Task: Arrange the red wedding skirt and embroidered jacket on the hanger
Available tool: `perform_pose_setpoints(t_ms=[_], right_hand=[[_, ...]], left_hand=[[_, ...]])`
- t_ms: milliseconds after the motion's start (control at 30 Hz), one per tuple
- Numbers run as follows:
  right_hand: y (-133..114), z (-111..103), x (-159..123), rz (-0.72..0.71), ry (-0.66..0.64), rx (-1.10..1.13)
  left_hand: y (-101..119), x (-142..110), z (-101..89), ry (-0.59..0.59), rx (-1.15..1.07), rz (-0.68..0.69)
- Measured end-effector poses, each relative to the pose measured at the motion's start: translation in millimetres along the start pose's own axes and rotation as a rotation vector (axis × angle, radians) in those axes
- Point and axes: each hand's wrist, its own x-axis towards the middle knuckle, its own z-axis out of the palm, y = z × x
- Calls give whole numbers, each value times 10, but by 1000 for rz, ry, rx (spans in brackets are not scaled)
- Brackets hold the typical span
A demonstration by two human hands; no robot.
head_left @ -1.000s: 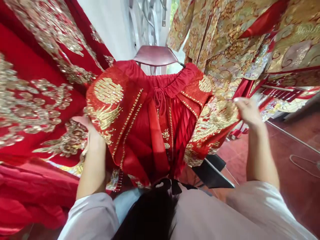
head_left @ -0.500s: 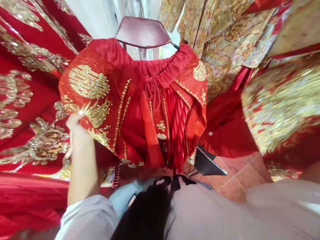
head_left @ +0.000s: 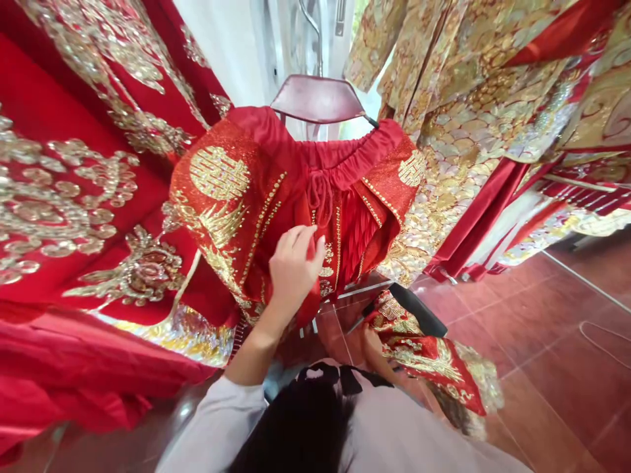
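Note:
A red drawstring skirt [head_left: 221, 217] with gold embroidery and split panels hangs upright from a dark clothes hanger [head_left: 318, 98]. My left hand [head_left: 294, 263] is at the front of the skirt, just below its tied cord [head_left: 320, 197]. Its fingers are curled, the thumb stands a little apart, and no held thing shows between them. Low on the right, my right hand [head_left: 375, 348] is partly hidden beside a red and gold garment [head_left: 428, 361] on a black hanger [head_left: 419, 312]. The hand appears closed on this garment, though the fingertips are covered.
Red garments with beaded gold patterns [head_left: 142, 266] hang close on the left. Gold-patterned garments [head_left: 468, 131] hang on the right, beside a row of red and white cloth [head_left: 513, 223]. Reddish floor tiles [head_left: 557, 368] lie below, with a thin loop of cord [head_left: 601, 341].
My left hand has left the skirt's left edge and moved right to its middle. The gold garment blurred at the right has gone from there, and a red and gold garment now shows lower down.

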Motion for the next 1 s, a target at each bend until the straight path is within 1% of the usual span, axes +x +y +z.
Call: perform_pose_setpoints(t_ms=[33,100,167,267,367,433,500,567,700,833,933,1000], right_hand=[[49,8,50,23,1,-17],[124,-14,136,47,-12,-45],[136,-58,201,21,-25,-59],[42,-150,262,-31,-31,-71],[-124,-264,299,-92,-26,-73],[-241,-330,314,-133,-27,-70],[-351,-370,317,-160,-33,-76],[-449,-379,307,-184,-44,-92],[-602,-348,245,-246,-78,-126],[-718,-377,142,-295,-84,-145],[-811,-531,51,-354,-61,-144],[-880,-727,-24,-412,-30,-132]], left_hand=[[37,46,143,-52,-8,-48],[65,186,338,-97,16,-138],[69,345,401,-107,51,-175],[63,509,340,-96,123,-205],[12,541,263,-93,182,-246],[-48,532,251,-113,162,-214],[-107,544,267,-119,104,-140],[-146,589,288,-101,63,-98],[-157,706,303,-91,100,-133],[-151,760,347,-52,136,-112],[-158,781,402,-53,184,-77],[-151,781,400,-87,222,-72]])
